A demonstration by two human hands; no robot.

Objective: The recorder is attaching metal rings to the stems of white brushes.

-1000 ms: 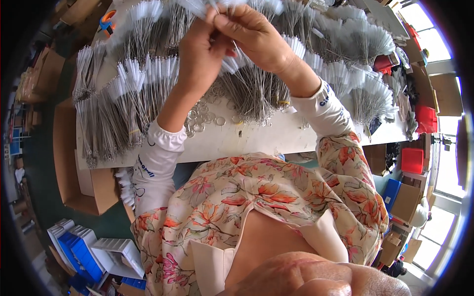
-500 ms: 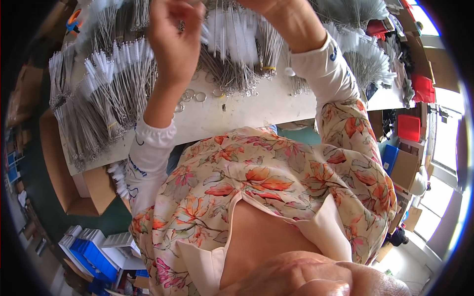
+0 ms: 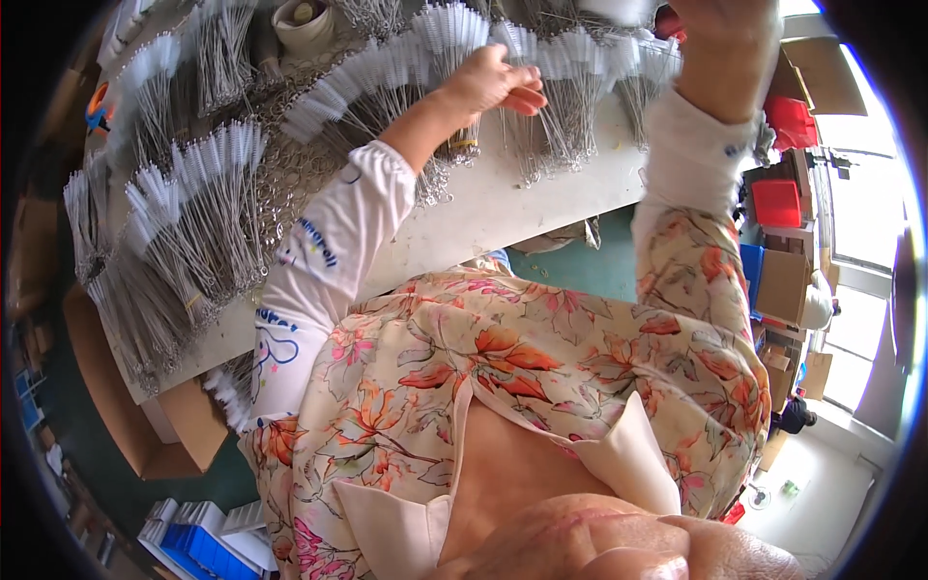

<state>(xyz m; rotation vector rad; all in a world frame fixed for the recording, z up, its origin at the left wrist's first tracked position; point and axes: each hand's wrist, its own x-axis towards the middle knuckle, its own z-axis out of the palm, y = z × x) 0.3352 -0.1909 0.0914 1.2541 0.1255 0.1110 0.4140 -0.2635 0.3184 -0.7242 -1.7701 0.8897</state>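
We find the left hand (image 3: 491, 82) with fingers curled, resting on wire brushes (image 3: 541, 68) heaped across the white table (image 3: 503, 203). The right hand (image 3: 720, 29) is raised, cropped; its grip we cannot tell.

You wear a cream blouse (image 3: 541, 367) with orange, pink and green flowers, open pale collar. White sleeve covers (image 3: 329, 242) on both forearms, small blue printed markings, elastic cuffs. Left hand (image 3: 488, 82) and right hand (image 3: 725, 39) bare.
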